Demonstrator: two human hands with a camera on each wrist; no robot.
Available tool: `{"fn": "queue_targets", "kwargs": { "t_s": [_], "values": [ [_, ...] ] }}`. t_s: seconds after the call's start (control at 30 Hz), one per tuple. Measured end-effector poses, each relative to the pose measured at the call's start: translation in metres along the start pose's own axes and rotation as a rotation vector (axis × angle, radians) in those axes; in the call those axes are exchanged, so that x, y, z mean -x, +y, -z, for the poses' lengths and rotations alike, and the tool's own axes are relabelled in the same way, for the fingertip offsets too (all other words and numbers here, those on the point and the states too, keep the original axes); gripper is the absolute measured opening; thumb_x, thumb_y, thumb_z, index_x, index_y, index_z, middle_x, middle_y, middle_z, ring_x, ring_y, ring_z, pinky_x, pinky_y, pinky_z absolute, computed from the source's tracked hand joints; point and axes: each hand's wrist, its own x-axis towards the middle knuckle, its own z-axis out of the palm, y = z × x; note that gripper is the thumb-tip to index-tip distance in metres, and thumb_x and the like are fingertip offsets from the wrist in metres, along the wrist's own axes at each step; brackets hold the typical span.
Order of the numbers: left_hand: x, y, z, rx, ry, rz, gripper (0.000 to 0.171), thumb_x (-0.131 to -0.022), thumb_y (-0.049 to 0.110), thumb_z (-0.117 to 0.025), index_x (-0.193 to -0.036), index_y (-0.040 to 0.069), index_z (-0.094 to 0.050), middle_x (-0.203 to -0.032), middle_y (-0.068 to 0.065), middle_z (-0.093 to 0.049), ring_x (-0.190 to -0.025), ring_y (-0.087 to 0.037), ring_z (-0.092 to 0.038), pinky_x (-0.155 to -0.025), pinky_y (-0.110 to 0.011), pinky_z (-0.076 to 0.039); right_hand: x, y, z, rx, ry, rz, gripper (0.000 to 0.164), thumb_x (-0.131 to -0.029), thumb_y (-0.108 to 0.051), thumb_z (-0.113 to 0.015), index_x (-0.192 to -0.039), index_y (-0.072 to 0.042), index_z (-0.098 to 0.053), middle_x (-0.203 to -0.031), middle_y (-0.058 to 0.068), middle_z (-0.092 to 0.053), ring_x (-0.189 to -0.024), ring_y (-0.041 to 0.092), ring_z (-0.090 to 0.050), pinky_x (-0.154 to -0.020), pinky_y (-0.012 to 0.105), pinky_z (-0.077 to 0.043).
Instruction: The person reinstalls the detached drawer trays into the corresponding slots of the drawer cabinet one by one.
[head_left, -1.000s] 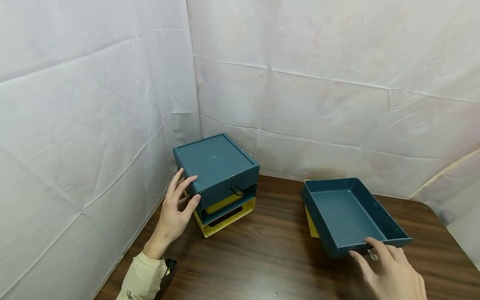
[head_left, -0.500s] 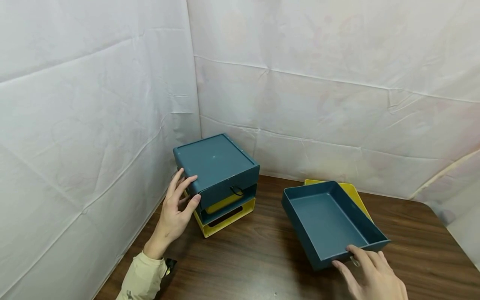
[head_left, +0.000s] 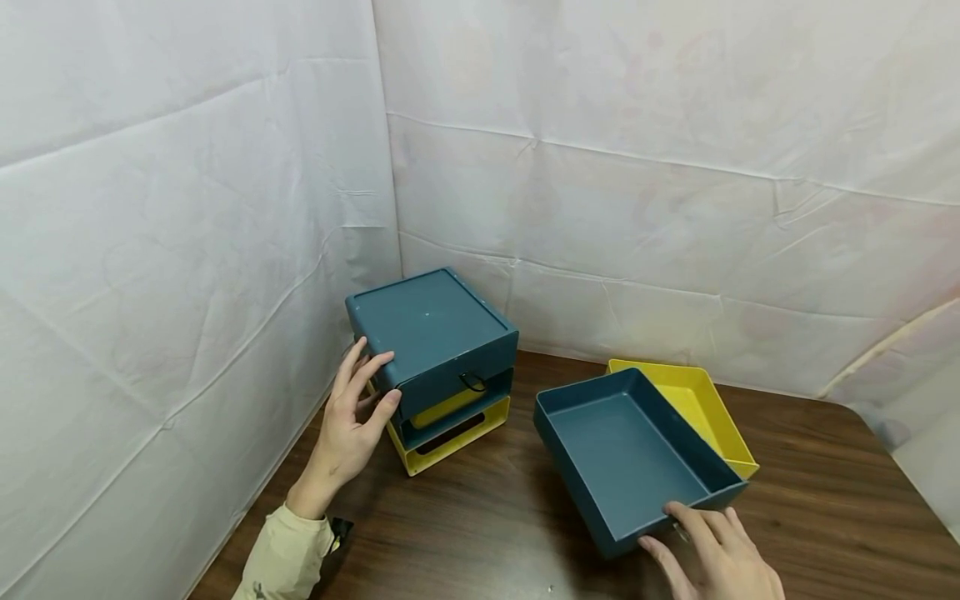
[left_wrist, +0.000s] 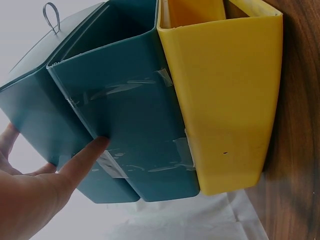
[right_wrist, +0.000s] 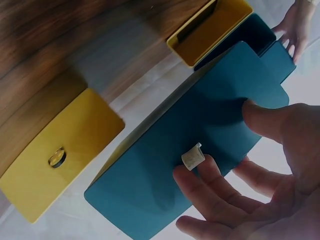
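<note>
A stacked drawer unit (head_left: 431, 315) stands at the left on the table, with blue upper tiers and a yellow bottom tier. Its top drawer front carries a dark loop handle (head_left: 472, 382); the two lower bays are open at the front. My left hand (head_left: 347, 433) rests on the unit's left side with fingers spread, touching the blue side walls in the left wrist view. My right hand (head_left: 723, 554) pinches the front edge of a loose blue drawer (head_left: 626, 467), held tilted above the table. In the right wrist view, fingers lie around its small pull tab (right_wrist: 193, 157).
A yellow drawer (head_left: 693, 404) lies on the wooden table (head_left: 847, 467) behind and right of the blue one; its ring handle (right_wrist: 57, 157) shows in the right wrist view. White cloth walls (head_left: 637, 208) close off the back and left.
The right hand has carried the blue drawer leftward and slightly nearer, uncovering more of the yellow drawer. My left hand and the drawer unit have stayed put.
</note>
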Motion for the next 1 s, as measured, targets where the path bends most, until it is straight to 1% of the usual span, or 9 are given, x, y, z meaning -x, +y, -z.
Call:
{"fn": "queue_targets", "kwargs": {
  "t_s": [0.1, 0.13, 0.2, 0.23, 0.33, 0.4, 0.73, 0.87, 1.0],
  "values": [
    [0.000, 0.000, 0.000, 0.002, 0.000, -0.005, 0.054, -0.106, 0.015, -0.066, -0.156, 0.028, -0.054, -0.179, -0.007, -0.014, -0.159, -0.049, -0.028, -0.102, -0.075, -0.052, 0.001, -0.009, 0.000, 0.005, -0.037, -0.006, 0.048, -0.059, -0.032, -0.102, -0.099, -0.017, -0.080, -0.087, 0.000, -0.073, -0.076, 0.021, -0.066, -0.053, 0.035, -0.057],
    [0.000, 0.000, 0.000, 0.002, 0.001, -0.007, 0.054, -0.106, 0.015, -0.066, -0.156, 0.028, -0.054, -0.179, -0.008, -0.014, -0.158, -0.050, -0.029, -0.101, -0.075, -0.052, 0.001, -0.013, 0.000, 0.002, -0.046, -0.007, 0.047, -0.060, -0.032, -0.102, -0.099, -0.017, -0.080, -0.087, 0.001, -0.073, -0.076, 0.021, -0.067, -0.058, 0.040, -0.061],
    [-0.001, 0.000, 0.000, 0.003, 0.000, -0.010, 0.054, -0.106, 0.015, -0.066, -0.157, 0.027, -0.054, -0.179, -0.008, -0.014, -0.158, -0.051, -0.029, -0.101, -0.075, -0.052, 0.001, -0.018, -0.001, -0.006, -0.061, -0.008, 0.046, -0.061, -0.031, -0.102, -0.099, -0.017, -0.080, -0.087, 0.000, -0.074, -0.076, 0.022, -0.069, -0.069, 0.051, -0.064],
    [-0.001, 0.000, 0.000, 0.003, 0.001, -0.011, 0.054, -0.106, 0.015, -0.066, -0.156, 0.028, -0.054, -0.179, -0.009, -0.014, -0.158, -0.050, -0.029, -0.101, -0.075, -0.052, 0.001, -0.021, -0.001, -0.015, -0.064, -0.001, 0.045, -0.061, -0.030, -0.102, -0.099, -0.016, -0.081, -0.087, 0.001, -0.074, -0.076, 0.023, -0.070, -0.075, 0.057, -0.064],
    [-0.001, -0.001, 0.000, 0.003, 0.001, -0.012, 0.054, -0.106, 0.015, -0.066, -0.156, 0.027, -0.054, -0.179, -0.009, -0.015, -0.159, -0.049, -0.029, -0.101, -0.075, -0.052, 0.002, -0.028, -0.002, -0.027, -0.073, 0.018, 0.045, -0.061, -0.030, -0.102, -0.098, -0.017, -0.080, -0.087, 0.000, -0.074, -0.075, 0.024, -0.072, -0.087, 0.064, -0.060],
    [0.000, 0.000, 0.000, 0.006, 0.001, -0.012, 0.054, -0.105, 0.014, -0.067, -0.156, 0.027, -0.054, -0.179, -0.009, -0.015, -0.159, -0.049, -0.029, -0.101, -0.075, -0.052, 0.003, -0.032, -0.003, -0.026, -0.085, 0.035, 0.045, -0.061, -0.032, -0.102, -0.098, -0.018, -0.080, -0.086, -0.002, -0.073, -0.074, 0.022, -0.072, -0.090, 0.063, -0.059],
    [-0.001, 0.000, 0.000, 0.007, 0.007, -0.013, 0.054, -0.105, 0.015, -0.067, -0.156, 0.027, -0.055, -0.179, -0.009, -0.015, -0.159, -0.048, -0.029, -0.101, -0.075, -0.052, 0.007, -0.050, -0.008, -0.004, -0.180, 0.092, 0.046, -0.064, -0.042, -0.103, -0.099, -0.026, -0.078, -0.087, -0.012, -0.069, -0.076, 0.012, -0.070, -0.091, 0.056, -0.063],
    [-0.001, 0.000, 0.000, 0.004, 0.007, -0.014, 0.053, -0.105, 0.015, -0.067, -0.156, 0.026, -0.055, -0.179, -0.010, -0.015, -0.159, -0.047, -0.030, -0.101, -0.075, -0.052, 0.010, -0.056, -0.011, -0.006, -0.180, 0.132, 0.047, -0.062, -0.044, -0.103, -0.099, -0.028, -0.078, -0.088, -0.015, -0.067, -0.078, 0.008, -0.068, -0.090, 0.053, -0.064],
    [0.000, 0.000, 0.000, 0.001, 0.007, -0.011, 0.053, -0.105, 0.015, -0.067, -0.156, 0.027, -0.055, -0.179, -0.009, -0.016, -0.159, -0.047, -0.030, -0.101, -0.074, -0.052, 0.013, -0.062, -0.014, -0.031, -0.139, 0.167, 0.048, -0.060, -0.044, -0.103, -0.097, -0.028, -0.078, -0.088, -0.017, -0.066, -0.078, 0.004, -0.066, -0.087, 0.053, -0.065]
  ]
}}
